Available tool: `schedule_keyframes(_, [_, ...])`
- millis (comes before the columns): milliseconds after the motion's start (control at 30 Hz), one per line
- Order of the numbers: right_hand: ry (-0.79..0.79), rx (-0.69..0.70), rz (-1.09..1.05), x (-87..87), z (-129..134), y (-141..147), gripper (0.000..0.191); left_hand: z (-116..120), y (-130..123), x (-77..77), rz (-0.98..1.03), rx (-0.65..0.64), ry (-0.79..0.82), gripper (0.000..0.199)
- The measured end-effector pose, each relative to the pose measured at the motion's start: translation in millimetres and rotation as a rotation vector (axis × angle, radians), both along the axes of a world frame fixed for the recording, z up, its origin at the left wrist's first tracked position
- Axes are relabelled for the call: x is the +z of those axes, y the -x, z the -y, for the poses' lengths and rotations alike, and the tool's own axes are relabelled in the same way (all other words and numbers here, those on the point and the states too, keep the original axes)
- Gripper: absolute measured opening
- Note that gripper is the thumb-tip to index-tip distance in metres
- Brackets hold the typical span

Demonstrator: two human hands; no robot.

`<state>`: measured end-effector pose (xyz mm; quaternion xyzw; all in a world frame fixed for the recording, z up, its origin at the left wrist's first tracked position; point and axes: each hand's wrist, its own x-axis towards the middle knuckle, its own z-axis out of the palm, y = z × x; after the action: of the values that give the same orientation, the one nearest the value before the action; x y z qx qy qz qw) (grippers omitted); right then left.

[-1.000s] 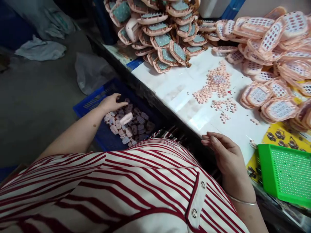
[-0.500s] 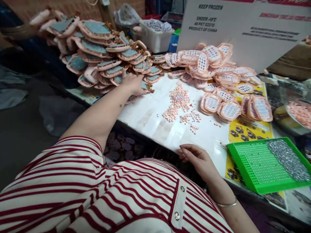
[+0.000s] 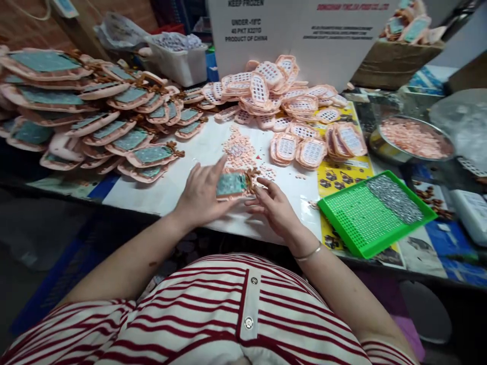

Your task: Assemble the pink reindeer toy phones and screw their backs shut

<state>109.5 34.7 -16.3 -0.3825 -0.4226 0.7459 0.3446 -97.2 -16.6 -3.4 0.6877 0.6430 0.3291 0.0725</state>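
Observation:
My left hand (image 3: 200, 196) grips a flat pink plastic casing (image 3: 230, 185) by its sides, between thumb and fingers. It has a teal panel on top and brown pieces, maybe coiled wire, at its right end. Close to that end is my right hand (image 3: 274, 207), fingers apart and slightly bent; I cannot tell whether the fingertips touch it. Behind them, a heap of small pale pink parts (image 3: 238, 144) lies on the white tabletop (image 3: 152, 195). To the left, many similar teal-panelled casings (image 3: 131, 138) are piled up.
Pink covers with rows of holes (image 3: 262, 91) are heaped before a white carton (image 3: 285, 40). At right lie a green perforated tray (image 3: 353, 218) with small silvery screw-like pieces and a metal bowl (image 3: 411, 157) of pink parts. A white bin (image 3: 186, 63) stands at the back.
My left hand has come from the pile at left to the front middle, bringing one teal-panelled casing. My right hand has risen from the table edge beside it. The view has turned right.

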Motion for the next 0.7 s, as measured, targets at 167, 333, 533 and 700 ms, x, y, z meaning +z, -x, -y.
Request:
schedule_keyframes(167, [-0.073,0.015,-0.013,2.9,-3.5,-23.4,0.041,25.9,-33.3,-5.8,0.557,-0.073,0.188,0.099])
schedule_keyframes(333, [-0.165,0.232,0.070,17.6,-10.7,-38.1,0.038,24.1,-26.3,-11.2,1.539,-0.399,0.812,0.075])
schedule_keyframes(533, [-0.670,0.368,0.634,42.5,-56.8,-41.0,0.029,5.4,-42.3,-25.7,1.844,-0.477,0.918,0.064])
schedule_keyframes(700, [-1.138,0.137,1.742,43.8,-102.7,-69.7,0.021,-8.2,-43.1,-24.1,1.892,-0.325,0.773,0.072])
